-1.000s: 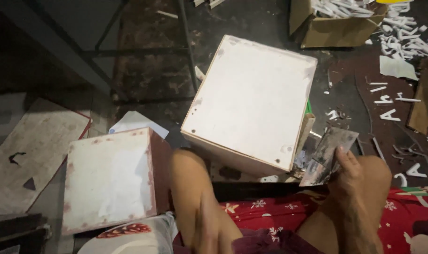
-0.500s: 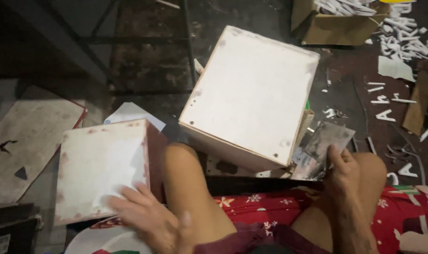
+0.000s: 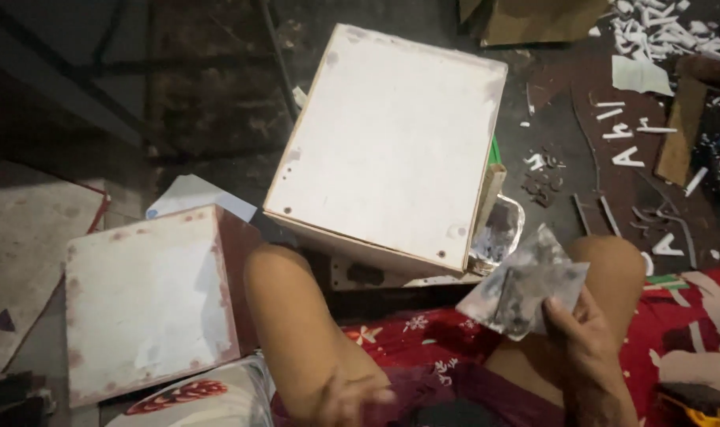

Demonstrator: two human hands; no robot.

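Right hand (image 3: 585, 348) pinches a grey smeared scraper (image 3: 526, 289) above the right knee, near the big white box (image 3: 388, 146). Left hand (image 3: 348, 399) blurred at lap; grip unclear. Smaller box (image 3: 142, 304) on floor, left.

Front: large white box (image 3: 388, 146) fills the middle, tilted, its near edge just above the knees.
Left: small white box (image 3: 142, 304) sits against the left thigh; flat board (image 3: 20, 253) beside it.
Between boxes: narrow gap, partly taken by a white sheet (image 3: 190, 194).
Right: floor strewn with cut letters (image 3: 637, 146) and scraps; cardboard box (image 3: 534, 20) beyond.
Lap: open room between the thighs over red cloth (image 3: 423, 344).
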